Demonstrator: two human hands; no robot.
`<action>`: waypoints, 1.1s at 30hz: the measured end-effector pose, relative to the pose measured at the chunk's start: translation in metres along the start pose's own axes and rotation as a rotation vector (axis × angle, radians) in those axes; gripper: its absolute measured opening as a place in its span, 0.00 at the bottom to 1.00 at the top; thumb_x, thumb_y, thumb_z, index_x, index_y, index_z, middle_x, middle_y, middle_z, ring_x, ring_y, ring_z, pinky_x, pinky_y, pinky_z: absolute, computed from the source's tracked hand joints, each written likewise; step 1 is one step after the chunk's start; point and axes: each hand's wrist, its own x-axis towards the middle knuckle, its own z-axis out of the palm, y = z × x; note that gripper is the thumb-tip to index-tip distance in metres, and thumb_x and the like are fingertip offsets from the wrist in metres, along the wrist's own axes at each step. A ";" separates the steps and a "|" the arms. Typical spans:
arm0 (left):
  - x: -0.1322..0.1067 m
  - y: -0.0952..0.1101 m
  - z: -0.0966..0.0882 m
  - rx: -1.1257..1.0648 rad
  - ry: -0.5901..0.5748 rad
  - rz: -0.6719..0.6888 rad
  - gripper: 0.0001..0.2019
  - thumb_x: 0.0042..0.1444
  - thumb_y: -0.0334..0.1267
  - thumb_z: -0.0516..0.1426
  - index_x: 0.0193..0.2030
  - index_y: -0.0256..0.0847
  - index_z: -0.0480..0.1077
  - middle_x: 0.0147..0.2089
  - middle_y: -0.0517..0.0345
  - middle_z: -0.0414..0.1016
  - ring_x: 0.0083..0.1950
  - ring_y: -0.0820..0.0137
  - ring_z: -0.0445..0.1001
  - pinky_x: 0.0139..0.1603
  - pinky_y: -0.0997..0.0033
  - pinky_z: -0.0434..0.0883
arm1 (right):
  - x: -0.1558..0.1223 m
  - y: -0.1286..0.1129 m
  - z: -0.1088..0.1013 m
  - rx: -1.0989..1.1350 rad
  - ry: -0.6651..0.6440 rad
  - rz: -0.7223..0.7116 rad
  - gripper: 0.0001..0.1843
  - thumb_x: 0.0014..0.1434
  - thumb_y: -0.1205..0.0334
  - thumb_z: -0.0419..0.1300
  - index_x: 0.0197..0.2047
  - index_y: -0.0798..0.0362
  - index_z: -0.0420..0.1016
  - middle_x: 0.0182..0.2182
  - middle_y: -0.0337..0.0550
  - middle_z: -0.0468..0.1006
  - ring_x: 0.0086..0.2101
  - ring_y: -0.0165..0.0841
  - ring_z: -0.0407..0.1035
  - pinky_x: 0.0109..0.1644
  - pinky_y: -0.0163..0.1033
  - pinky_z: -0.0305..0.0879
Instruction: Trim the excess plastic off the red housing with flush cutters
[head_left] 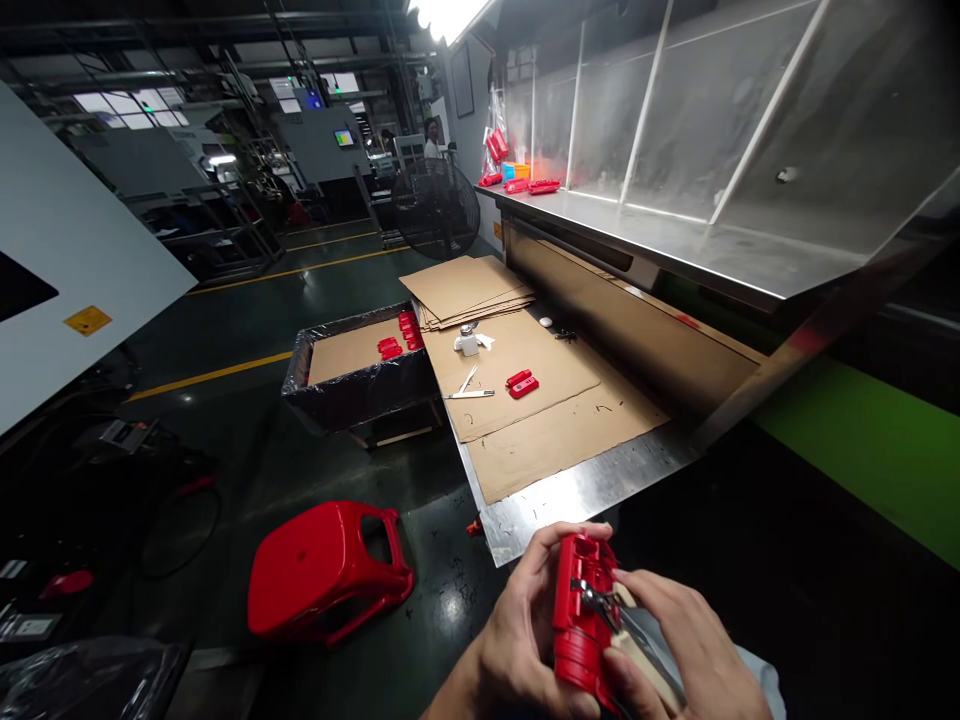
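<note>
My left hand (pixel 517 620) is wrapped round a red plastic housing (pixel 576 630), its open, ribbed side turned to the right. In my right hand (pixel 690 640) is a pair of cutting pliers (pixel 634 650) with cream-coloured handles. Their metal jaws touch the housing at its middle; whether they are closed on the plastic I cannot make out. Beyond my hands, a red plastic part (pixel 523 384) lies on the cardboard sheet (pixel 540 450) covering the bench. A knife-like tool (pixel 471 393) with a pale handle and a small white bottle (pixel 469 342) lie further left.
A red stool (pixel 322 570) stands on the floor at the left. Beside the bench, a black-lined bin (pixel 360 385) holds several red parts. Stacked cardboard (pixel 465 290) lies at the bench's far end, near a large fan (pixel 436 205). Several red parts (pixel 544 187) sit on the metal shelf (pixel 652 232).
</note>
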 end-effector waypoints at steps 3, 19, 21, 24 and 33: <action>0.000 -0.001 0.000 0.004 0.003 -0.014 0.52 0.28 0.47 0.77 0.63 0.40 0.64 0.64 0.39 0.62 0.50 0.57 0.71 0.62 0.56 0.64 | 0.001 0.006 -0.001 -0.064 -0.010 -0.099 0.27 0.65 0.41 0.54 0.56 0.53 0.68 0.46 0.47 0.77 0.45 0.37 0.74 0.44 0.37 0.77; 0.000 -0.018 -0.002 -0.088 -0.014 0.011 0.50 0.36 0.48 0.75 0.66 0.45 0.61 0.67 0.40 0.59 0.66 0.46 0.60 0.66 0.53 0.58 | -0.001 0.000 0.004 0.055 0.043 -0.071 0.18 0.68 0.52 0.55 0.54 0.55 0.69 0.43 0.47 0.77 0.42 0.36 0.71 0.44 0.41 0.69; 0.000 -0.018 0.000 -0.191 0.011 0.025 0.50 0.38 0.50 0.74 0.68 0.47 0.60 0.67 0.42 0.60 0.70 0.44 0.55 0.69 0.48 0.55 | -0.004 0.001 0.003 0.084 0.084 0.053 0.23 0.69 0.46 0.50 0.56 0.54 0.68 0.48 0.50 0.75 0.47 0.40 0.70 0.49 0.43 0.69; 0.000 -0.015 0.002 -0.408 0.070 -0.015 0.44 0.49 0.57 0.67 0.69 0.46 0.58 0.67 0.41 0.61 0.72 0.44 0.52 0.68 0.42 0.56 | -0.004 0.011 -0.006 0.052 0.107 0.072 0.24 0.69 0.47 0.50 0.58 0.55 0.67 0.52 0.50 0.72 0.51 0.41 0.68 0.52 0.44 0.67; 0.010 -0.011 0.009 -0.776 0.150 -0.156 0.45 0.57 0.68 0.52 0.67 0.31 0.60 0.57 0.39 0.72 0.61 0.51 0.68 0.68 0.46 0.56 | 0.027 0.015 -0.033 -0.120 0.051 -0.289 0.26 0.64 0.51 0.60 0.58 0.60 0.70 0.49 0.52 0.74 0.50 0.43 0.66 0.59 0.51 0.58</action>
